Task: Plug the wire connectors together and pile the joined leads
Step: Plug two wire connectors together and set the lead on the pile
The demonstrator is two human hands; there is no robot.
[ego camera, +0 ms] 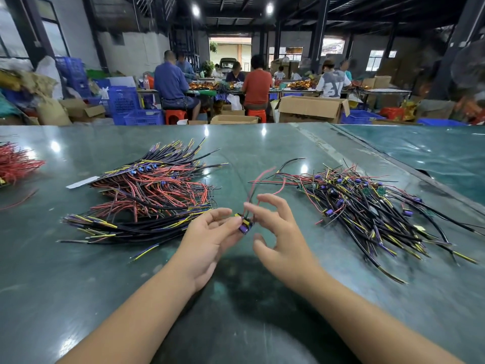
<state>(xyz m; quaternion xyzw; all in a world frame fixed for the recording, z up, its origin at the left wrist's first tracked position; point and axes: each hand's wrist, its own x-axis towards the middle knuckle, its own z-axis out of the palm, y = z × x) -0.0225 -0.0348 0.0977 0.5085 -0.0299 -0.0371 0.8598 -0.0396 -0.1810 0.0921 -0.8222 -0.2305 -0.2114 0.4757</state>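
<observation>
Centrally, above the worktop [236,298], the left hand [210,243] pinches the connector pair [245,225]; the right hand [275,232], fingers spread, holds nothing. Risk: trailing leads [258,183] may snag the unjoined heap [367,208], loosening a half-seated plug.

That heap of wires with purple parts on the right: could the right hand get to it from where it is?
Probably yes. The heap lies on the table beside the right hand, with bare tabletop between them. The left hand pinches the connector.
</observation>
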